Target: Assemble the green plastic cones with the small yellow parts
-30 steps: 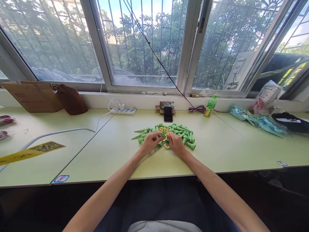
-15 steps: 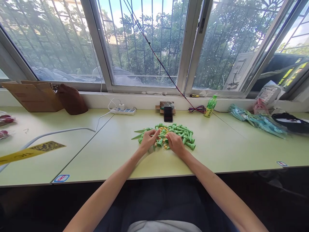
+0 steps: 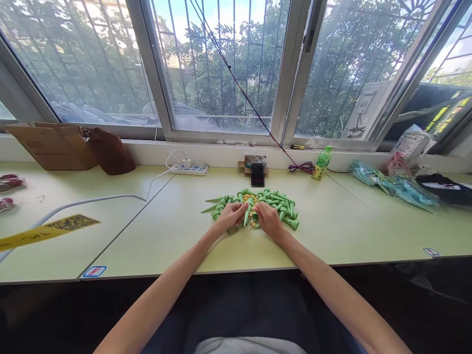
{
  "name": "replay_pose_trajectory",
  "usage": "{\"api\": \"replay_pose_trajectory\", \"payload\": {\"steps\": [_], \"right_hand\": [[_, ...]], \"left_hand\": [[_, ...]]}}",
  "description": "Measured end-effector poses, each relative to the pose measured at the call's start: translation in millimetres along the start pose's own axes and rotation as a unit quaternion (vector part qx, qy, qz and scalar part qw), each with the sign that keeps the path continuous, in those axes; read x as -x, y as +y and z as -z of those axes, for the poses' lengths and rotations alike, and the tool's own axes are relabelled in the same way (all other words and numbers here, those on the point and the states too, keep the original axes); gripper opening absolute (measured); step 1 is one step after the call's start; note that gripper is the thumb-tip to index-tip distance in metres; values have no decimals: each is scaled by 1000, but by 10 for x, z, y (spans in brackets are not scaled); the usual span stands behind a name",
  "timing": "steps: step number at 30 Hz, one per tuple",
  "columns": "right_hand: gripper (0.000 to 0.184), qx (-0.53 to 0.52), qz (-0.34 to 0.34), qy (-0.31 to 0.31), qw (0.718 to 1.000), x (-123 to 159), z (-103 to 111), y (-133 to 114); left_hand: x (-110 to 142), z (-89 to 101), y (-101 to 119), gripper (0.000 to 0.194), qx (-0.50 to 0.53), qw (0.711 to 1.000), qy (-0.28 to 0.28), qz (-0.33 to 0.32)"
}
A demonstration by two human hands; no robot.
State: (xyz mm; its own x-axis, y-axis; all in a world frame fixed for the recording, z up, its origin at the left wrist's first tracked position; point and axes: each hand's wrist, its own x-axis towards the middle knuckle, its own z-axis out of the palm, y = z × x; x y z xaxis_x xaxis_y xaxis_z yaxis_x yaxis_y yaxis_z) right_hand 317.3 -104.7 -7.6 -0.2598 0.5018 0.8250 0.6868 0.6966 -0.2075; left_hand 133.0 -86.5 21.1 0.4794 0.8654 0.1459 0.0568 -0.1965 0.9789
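My left hand (image 3: 233,216) is closed on a green plastic spike (image 3: 248,214), tilted with its pointed end down toward me. Just to its right, my right hand (image 3: 269,219) is closed in a pinch; whatever its fingertips hold is too small to make out. Around both hands lies a pile of similar green plastic spikes (image 3: 283,202), some with wide ribbed collars. Small yellow parts (image 3: 253,224) are scattered among them, in the middle of the pile.
Behind the pile stands a dark upright object (image 3: 257,175) beside a small box. A green drink bottle (image 3: 322,162), a power strip (image 3: 189,169) and a brown bag (image 3: 110,151) line the windowsill side. Blue plastic packets (image 3: 398,184) lie right.
My left hand has shifted slightly and now shows a spike pointing down between my hands. My right hand stays almost in place, still pinched.
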Motion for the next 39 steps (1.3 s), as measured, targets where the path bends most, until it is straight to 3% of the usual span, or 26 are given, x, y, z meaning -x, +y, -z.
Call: {"api": "replay_pose_trajectory", "payload": {"steps": [5, 12, 20, 25, 30, 39], "right_hand": [[33, -13, -49, -27, 998, 24, -6, 2], [36, -22, -78, -47, 996, 42, -29, 14], [35, -21, -108, 44, 993, 22, -35, 11], [33, -16, -84, 74, 994, 20, -15, 12], [32, -1, -26, 2, 1000, -4, 20, -30], [32, -12, -19, -32, 999, 6, 43, -43]], "left_hand": [[22, -15, 27, 46, -19, 998, 10, -56], [17, -30, 17, 45, -42, 995, 50, -76], [-29, -82, -10, 47, -8, 993, 59, -100], [-39, -56, 14, 65, 37, 997, 66, -34], [-7, -27, 50, 74, 61, 997, -18, 44], [4, -8, 43, 73, 88, 993, -47, 64]]}}
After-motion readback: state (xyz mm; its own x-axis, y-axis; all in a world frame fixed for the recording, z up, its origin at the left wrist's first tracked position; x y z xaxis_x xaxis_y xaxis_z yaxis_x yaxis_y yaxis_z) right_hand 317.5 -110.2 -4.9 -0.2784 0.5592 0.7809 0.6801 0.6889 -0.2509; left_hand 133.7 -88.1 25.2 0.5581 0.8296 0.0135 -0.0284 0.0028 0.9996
